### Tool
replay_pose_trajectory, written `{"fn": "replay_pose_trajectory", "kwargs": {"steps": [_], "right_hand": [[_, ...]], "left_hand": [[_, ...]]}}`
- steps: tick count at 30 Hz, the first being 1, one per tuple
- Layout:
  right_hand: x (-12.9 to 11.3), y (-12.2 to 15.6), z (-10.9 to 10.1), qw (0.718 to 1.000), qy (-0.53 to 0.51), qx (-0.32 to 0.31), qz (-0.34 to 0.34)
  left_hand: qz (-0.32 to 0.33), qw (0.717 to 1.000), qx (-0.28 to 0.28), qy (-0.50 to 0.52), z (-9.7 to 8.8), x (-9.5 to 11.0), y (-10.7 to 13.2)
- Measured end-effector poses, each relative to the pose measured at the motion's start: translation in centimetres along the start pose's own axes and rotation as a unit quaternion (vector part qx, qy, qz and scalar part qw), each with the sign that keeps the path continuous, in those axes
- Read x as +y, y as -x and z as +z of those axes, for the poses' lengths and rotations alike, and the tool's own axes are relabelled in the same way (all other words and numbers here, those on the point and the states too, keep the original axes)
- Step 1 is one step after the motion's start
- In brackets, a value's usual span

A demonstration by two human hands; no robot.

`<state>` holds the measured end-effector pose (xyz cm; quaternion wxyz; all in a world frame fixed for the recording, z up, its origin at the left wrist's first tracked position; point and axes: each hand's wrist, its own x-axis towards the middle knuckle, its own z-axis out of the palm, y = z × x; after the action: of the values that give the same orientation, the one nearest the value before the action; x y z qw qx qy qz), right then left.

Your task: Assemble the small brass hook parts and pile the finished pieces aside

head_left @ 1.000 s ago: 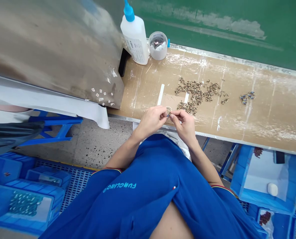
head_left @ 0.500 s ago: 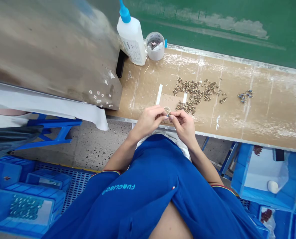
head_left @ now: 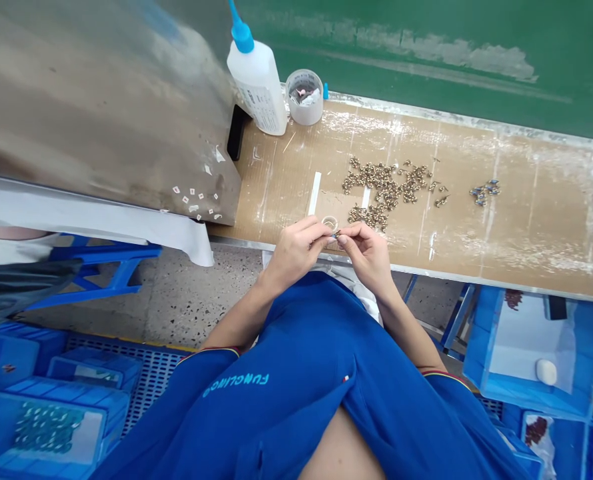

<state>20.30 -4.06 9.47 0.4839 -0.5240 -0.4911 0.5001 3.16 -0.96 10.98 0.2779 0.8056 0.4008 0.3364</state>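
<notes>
My left hand [head_left: 297, 248] and my right hand [head_left: 367, 250] meet at the near edge of the workbench [head_left: 526, 227], fingertips pinched together on one small metal part [head_left: 335, 235] between them. Just behind the fingertips a small roll of tape [head_left: 330, 223] lies on the bench. A heap of brass-coloured small parts [head_left: 384, 185] is spread a little beyond my right hand. Farther right sits a smaller cluster of parts with blue on them [head_left: 482, 192].
A white squeeze bottle with a blue nozzle [head_left: 254, 77] and a clear cup [head_left: 304, 97] stand at the bench's back left, beside a steel housing [head_left: 101, 100]. Two white strips [head_left: 315, 193] lie on the bench. Blue bins [head_left: 531, 353] sit below right; more bins [head_left: 46, 420] below left.
Both hands stay pinched together on the small part, fingers shifting slightly. The view has drifted a little, so the bench items sit slightly further left in the frame.
</notes>
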Motion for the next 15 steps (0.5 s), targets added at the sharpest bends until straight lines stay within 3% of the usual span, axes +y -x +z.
{"fn": "replay_pose_trajectory", "kwargs": {"steps": [10, 15], "right_hand": [[0.54, 0.54, 0.39, 1.000, -0.016, 0.016, 0.011], [0.77, 0.77, 0.44, 1.000, -0.009, -0.003, 0.029]], "left_hand": [[0.031, 0.992, 0.001, -0.120, 0.32, 0.73, 0.43], [0.023, 0.995, -0.028, -0.088, -0.05, 0.51, 0.41]]}}
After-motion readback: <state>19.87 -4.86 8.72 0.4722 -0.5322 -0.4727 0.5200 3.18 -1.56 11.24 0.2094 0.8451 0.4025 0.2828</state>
